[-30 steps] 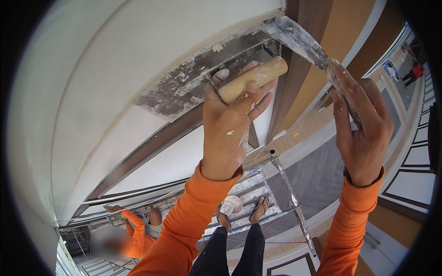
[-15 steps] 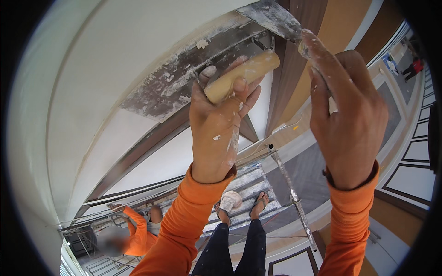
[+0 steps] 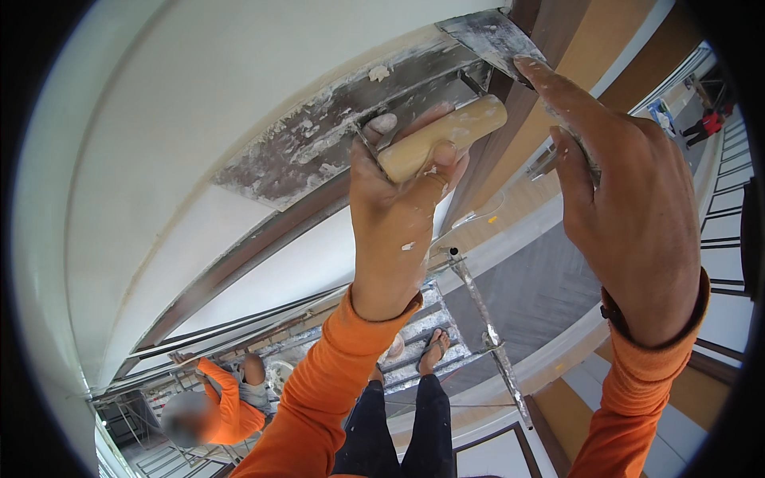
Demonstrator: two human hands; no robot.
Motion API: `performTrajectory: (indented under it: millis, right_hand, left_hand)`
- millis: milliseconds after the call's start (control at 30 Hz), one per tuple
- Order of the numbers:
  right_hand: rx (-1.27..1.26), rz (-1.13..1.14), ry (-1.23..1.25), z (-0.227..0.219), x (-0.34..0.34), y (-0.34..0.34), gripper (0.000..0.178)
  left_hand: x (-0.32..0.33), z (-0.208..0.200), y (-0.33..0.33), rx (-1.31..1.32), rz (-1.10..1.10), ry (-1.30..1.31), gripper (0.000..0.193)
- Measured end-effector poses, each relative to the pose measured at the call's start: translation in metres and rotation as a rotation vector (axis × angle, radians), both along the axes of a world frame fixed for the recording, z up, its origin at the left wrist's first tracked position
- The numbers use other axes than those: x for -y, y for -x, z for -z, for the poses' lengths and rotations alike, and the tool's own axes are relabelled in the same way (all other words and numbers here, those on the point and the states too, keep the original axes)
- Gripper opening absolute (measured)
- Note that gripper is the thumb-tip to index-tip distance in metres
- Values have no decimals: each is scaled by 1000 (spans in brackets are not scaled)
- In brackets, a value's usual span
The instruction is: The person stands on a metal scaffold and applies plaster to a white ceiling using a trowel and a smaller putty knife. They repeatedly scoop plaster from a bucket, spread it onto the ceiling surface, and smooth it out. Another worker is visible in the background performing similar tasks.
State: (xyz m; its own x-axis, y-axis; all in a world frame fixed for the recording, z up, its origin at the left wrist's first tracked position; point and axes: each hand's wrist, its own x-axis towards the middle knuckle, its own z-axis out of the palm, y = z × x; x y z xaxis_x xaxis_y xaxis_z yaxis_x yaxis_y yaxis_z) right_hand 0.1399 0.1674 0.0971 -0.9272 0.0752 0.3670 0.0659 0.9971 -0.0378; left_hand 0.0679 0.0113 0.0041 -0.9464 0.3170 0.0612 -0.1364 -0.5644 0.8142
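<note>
My left hand [image 3: 398,223] is wrapped round the pale yellow handle of a plastering trowel [image 3: 303,147]. The trowel's long metal blade is smeared with filler, with one white lump [image 3: 379,73] near its edge. That edge lies along the border of a smooth white surface [image 3: 151,151]; I cannot tell whether they touch. To the right, my right hand [image 3: 637,199] grips a putty knife [image 3: 490,38], its index finger stretched onto the wide, filler-streaked blade. The blade is by the trowel's far right end. The putty knife's handle is mostly hidden in my fingers.
Below, my sandalled foot rests on a splattered scaffold platform [image 3: 422,307], with a metal pole [image 3: 486,334] at its right. A co-worker [image 3: 231,398] in orange sits at lower left, near a bucket [image 3: 279,374]. Far off at right is a person in red [image 3: 708,123].
Both hands and their tools have shifted right in the picture, the right hand also slightly down. The putty knife stays near the trowel's end. The view of the platform below has shifted left.
</note>
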Motion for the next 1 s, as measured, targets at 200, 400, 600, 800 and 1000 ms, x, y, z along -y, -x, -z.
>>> performTrajectory:
  millis: [200,400,600,800,1000]
  right_hand:
    - [-49,-78,-196,-15,-8,4,38]
    - [-3,-148,-158,-24,-22,-4,38]
    - [-55,-193,19,-21,-26,-20,37]
    - [-42,-112,-59,-23,-14,-10,38]
    - [-48,-83,0,0,0,2,40]
  left_hand:
    - [1,1,2,-4,17,-46,48]
    - [-1,4,3,4,-5,-32,49]
    - [-2,6,4,-12,12,-31,49]
    - [-3,7,4,-33,15,-2,51]
    - [0,10,5,-3,7,-49,53]
